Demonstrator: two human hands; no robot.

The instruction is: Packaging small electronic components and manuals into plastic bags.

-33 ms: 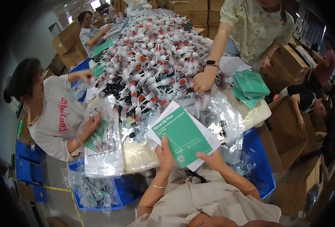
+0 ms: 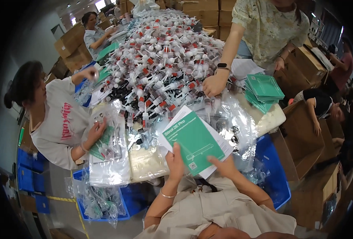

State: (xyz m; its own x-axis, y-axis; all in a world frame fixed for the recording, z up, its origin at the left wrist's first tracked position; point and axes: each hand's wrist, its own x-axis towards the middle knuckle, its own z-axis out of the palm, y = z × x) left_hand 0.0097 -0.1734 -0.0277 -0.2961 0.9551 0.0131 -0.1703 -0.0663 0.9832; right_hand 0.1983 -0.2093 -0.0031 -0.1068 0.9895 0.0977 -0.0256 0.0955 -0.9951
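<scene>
In front of my body I hold a green booklet [image 2: 200, 137] with a line drawing on its cover, tilted over the table edge. White folded paper [image 2: 226, 148] lies behind it and sticks out at the top and right. My left hand [image 2: 175, 161] grips the lower left edge, thumb on the cover. My right hand [image 2: 224, 166] pinches the lower right corner with its thumb on top. Beyond the booklet, clear plastic bags [image 2: 242, 123] lie on the table. A large heap of small clear bottles [image 2: 164, 59] with white nozzles and red parts rises behind.
A co-worker [image 2: 59, 115] on the left handles a clear bag; another [image 2: 268, 34] reaches into the heap from the right. Green booklets [image 2: 265, 87] are stacked at right. Blue bins [image 2: 279, 179] with bagged items flank me below the table. Cardboard boxes [image 2: 304, 139] stand at right.
The booklet and paper have shifted slightly right and turned a little in my hands. The left co-worker's raised hand has moved slightly up.
</scene>
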